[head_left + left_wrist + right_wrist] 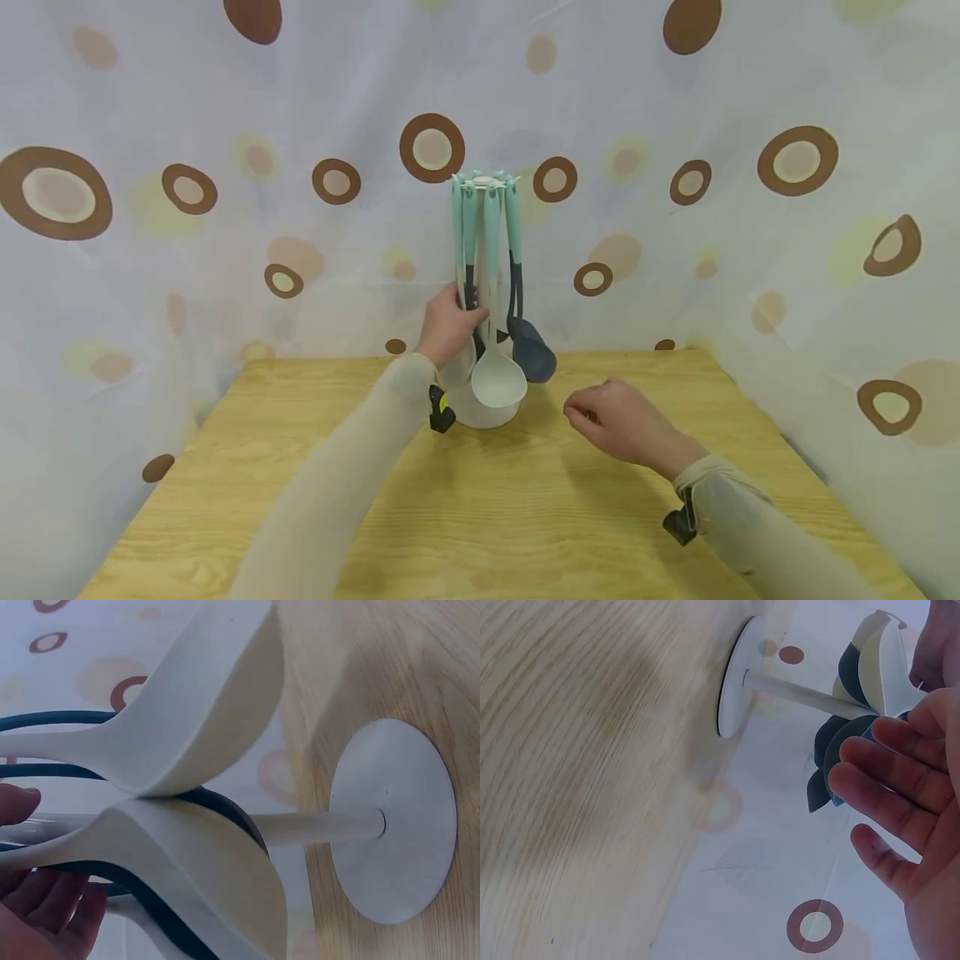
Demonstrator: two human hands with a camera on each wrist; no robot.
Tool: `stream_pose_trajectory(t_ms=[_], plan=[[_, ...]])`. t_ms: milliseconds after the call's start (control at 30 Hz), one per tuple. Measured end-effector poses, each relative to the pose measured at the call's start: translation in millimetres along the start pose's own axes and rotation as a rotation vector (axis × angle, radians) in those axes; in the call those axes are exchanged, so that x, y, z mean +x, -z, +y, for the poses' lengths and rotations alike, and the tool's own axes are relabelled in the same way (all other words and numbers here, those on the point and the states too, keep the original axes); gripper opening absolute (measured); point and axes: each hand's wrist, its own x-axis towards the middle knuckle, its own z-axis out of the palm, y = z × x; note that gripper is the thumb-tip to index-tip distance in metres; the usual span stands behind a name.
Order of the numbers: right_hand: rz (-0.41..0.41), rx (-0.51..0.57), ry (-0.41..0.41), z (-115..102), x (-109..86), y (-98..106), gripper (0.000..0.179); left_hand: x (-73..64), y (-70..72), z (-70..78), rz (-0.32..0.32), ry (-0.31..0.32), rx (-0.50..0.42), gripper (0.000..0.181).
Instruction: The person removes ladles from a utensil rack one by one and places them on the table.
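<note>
Hanging handle up and bowl down, a white utensil [458, 372] has its long axis near vertical, just left of the head view's centre, on an upright utensil stand [486, 419]. The left hand [447, 323] curls thumb and fingers round its handle. Toward the lower right, the right hand's [628, 422] fingers bend loosely, holding nothing. A white ladle [498, 381] hangs just beside.

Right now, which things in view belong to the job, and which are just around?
Job:
- white stand
- hanging utensils
- left hand, at the utensils
- right hand, apart from them

Just around:
- wooden table
- patterned backdrop
- black wrist gear
</note>
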Motion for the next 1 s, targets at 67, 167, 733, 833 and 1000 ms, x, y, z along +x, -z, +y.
stream_pose_trajectory(t_ms=[67,167,733,833,1000], plan=[[0.009,0.010,0.005,-1,-1.1,0,0.019,2.7,-3.4,-0.3,0.009,0.009,0.001,0.039],[0.017,0.025,0.012,-1,-1.2,0,0.019,6.2,-5.6,-3.6,0.030,0.037,0.028,0.031],[-0.036,0.064,-0.029,-1,-5.6,-5,0.019,12.6,-9.8,-14.5,0.033,0.072,0.078,0.023],[-0.045,0.065,-0.048,0,-9.9,-5,0.018,11.7,-9.3,-13.1,0.025,0.065,0.082,0.021],[-0.047,0.082,-0.083,5,-18.2,-5,0.018,9.0,-10.4,-9.0,0.009,0.074,0.066,0.020]])
